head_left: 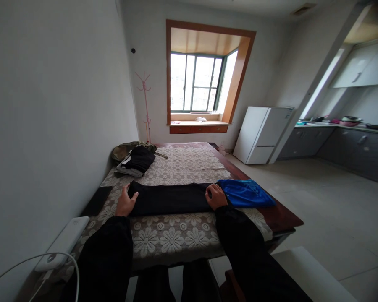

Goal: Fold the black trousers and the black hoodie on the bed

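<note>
A long black garment [170, 198] lies folded flat across the table [283, 218], on a lace cloth with a flower pattern [173, 239]. My left hand [126, 202] rests on its left end, fingers over the edge. At its right end my right hand [216, 196] presses down on the fabric, right beside a blue garment [247, 193] that lies next to the table's right edge. Both my arms are in black sleeves.
A pile of dark and grey clothes [135, 158] sits at the far left of the table by the wall. A white power bank [63, 243] with a cable lies near left. A white fridge [261, 134] and kitchen counter [349, 147] stand across the open floor to the right.
</note>
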The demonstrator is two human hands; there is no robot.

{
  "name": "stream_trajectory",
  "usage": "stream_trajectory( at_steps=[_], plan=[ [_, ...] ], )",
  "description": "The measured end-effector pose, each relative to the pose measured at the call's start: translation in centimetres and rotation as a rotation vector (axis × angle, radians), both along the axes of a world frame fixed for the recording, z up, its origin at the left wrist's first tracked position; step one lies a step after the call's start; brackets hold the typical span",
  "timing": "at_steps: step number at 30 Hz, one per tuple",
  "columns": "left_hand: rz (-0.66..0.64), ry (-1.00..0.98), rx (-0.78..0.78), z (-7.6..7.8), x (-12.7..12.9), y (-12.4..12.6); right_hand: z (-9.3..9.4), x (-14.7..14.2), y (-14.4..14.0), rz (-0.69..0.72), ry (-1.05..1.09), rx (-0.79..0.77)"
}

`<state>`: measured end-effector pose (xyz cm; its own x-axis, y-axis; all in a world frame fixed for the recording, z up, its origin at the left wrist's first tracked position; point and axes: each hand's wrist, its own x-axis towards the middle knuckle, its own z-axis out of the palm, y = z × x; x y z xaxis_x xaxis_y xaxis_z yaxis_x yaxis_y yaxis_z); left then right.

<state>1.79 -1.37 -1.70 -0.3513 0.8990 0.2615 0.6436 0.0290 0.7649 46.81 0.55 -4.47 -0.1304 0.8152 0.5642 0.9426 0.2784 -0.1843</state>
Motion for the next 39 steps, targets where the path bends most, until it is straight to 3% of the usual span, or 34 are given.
stream_trajectory(
  at_steps=[8, 17, 24, 31, 36, 39],
  plan=[
    [-0.008, -0.011, 0.027, -0.3, -0.1, 0.1, 0.4, -0.3, -0.1, 0.03, -0.089, -0.23],
    [-0.004, -0.024, -0.011, -0.2, -0.1, 0.2, 0.9, -0.3, -0.7, 0.004, -0.034, -0.12],
    [-0.003, -0.037, -0.028, 0.1, 0.0, -0.1, 0.7, -0.4, -0.6, 0.023, -0.08, -0.247],
    [-0.027, -0.012, 0.001, -0.4, -0.6, 0.3, 0.7, -0.1, -0.9, -0.003, -0.021, -0.053],
    [-0.041, -0.066, 0.017, -0.3, -0.6, 0.5, 0.7, -0.4, -0.9, 0.029, -0.083, -0.188],
    [-0.045, -0.208, 0.034, 0.5, -0.7, 0.3, 0.7, -0.4, -0.9, 0.021, -0.096, -0.222]
  ],
)
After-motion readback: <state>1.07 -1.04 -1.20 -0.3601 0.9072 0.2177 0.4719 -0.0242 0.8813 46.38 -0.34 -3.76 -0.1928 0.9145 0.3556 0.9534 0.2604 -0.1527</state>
